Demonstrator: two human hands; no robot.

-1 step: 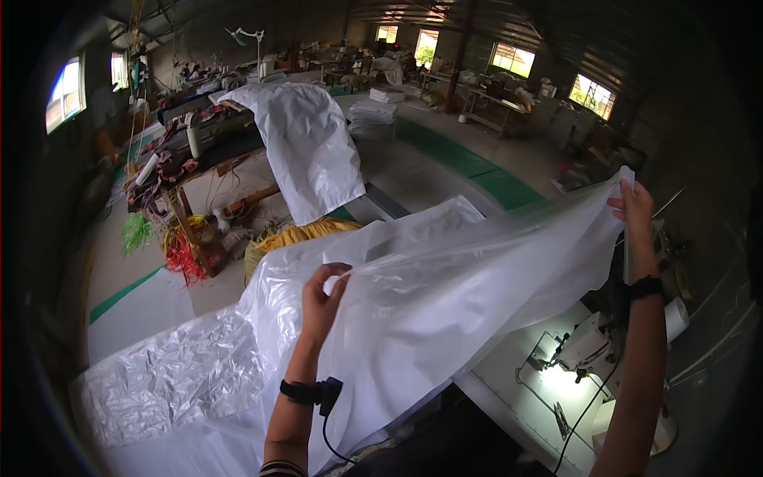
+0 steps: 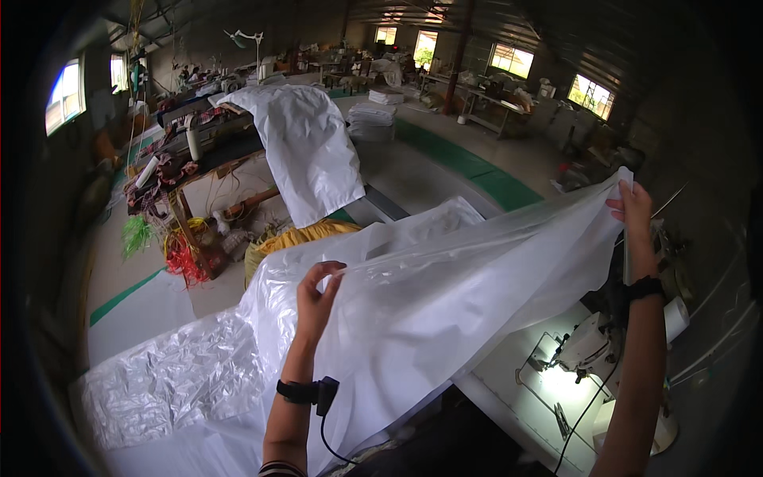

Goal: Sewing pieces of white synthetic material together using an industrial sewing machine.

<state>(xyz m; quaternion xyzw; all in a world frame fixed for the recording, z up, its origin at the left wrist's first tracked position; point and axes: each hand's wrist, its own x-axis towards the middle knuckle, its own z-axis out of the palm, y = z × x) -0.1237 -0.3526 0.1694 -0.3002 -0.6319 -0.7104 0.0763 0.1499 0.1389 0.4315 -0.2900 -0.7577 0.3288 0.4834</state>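
Note:
A large white, semi-transparent plastic sheet [image 2: 445, 318] is stretched between my two hands, its upper edge pulled into a slanting line. My left hand [image 2: 315, 296], near the middle of the view, pinches that edge between thumb and fingers. Higher up on the right, my right hand [image 2: 630, 203] grips the sheet's far corner, which sticks up above the fingers. The sheet drapes down toward me, over other plastic and part of the sewing table [image 2: 497, 389]. Below my right hand stands a sewing machine [image 2: 592, 346] with its lamp lit.
Crinkled clear plastic [image 2: 175, 381] lies at the lower left. White sheeting [image 2: 306, 151] hangs over a cluttered table ahead, near a yellow cloth bundle [image 2: 306, 234]. Small snips [image 2: 563, 421] lie on the sewing table. White stacks [image 2: 371, 122] stand farther back.
My left hand has shifted slightly to the left, still pinching the sheet's edge. My right hand has hardly moved.

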